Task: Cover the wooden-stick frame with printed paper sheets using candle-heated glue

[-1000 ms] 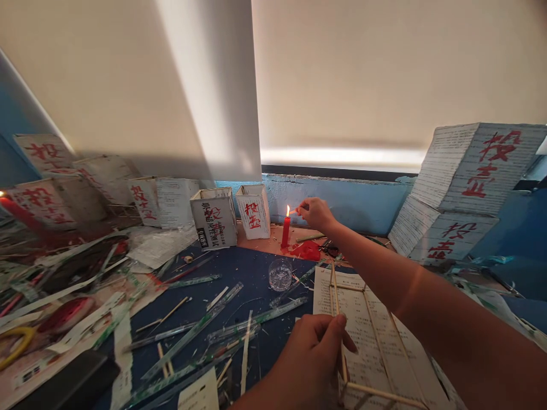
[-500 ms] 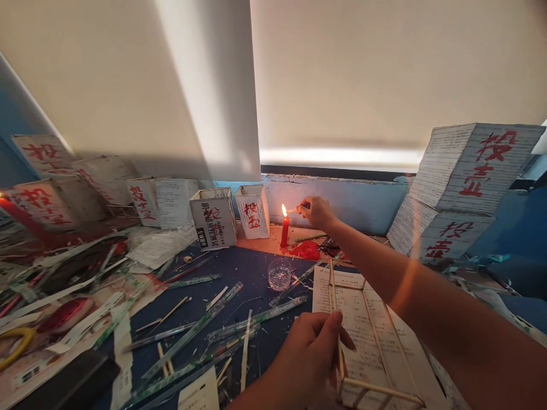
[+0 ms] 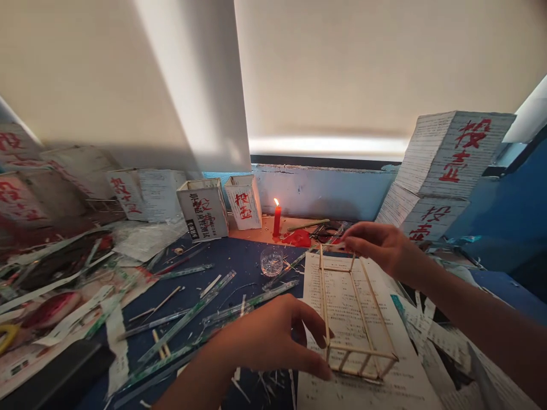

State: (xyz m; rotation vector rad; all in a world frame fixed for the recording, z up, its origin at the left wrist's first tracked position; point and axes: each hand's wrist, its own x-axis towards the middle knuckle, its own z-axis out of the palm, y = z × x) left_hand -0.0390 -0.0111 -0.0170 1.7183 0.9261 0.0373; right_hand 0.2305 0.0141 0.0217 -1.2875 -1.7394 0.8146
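Note:
A long box-shaped frame of thin wooden sticks (image 3: 362, 351) lies on a printed sheet (image 3: 318, 393). My left hand (image 3: 277, 330) is at its near left corner, thumb and index finger spread apart; whether the fingertips touch the wood I cannot tell. At the frame's far end, my right hand (image 3: 380, 247) pinches a short thin stick (image 3: 332, 245), which lies level across the top there. Beyond the frame a red candle (image 3: 277, 223) stands upright with a flame. Red wax-like material (image 3: 297, 238) lies beside its foot.
A small clear round dish (image 3: 272, 262) stands left of the sheet. Plastic strips (image 3: 192, 316) and wood scraps litter the dark blue tabletop. Paper-covered boxes with red characters (image 3: 243, 205) line the back; two stacked ones (image 3: 447, 154) stand right. A black object (image 3: 60, 376) is near left.
My right hand has drawn the stick back from the candle flame to the frame's far end. My left hand's grip has loosened, and the frame now rests lower on the sheet.

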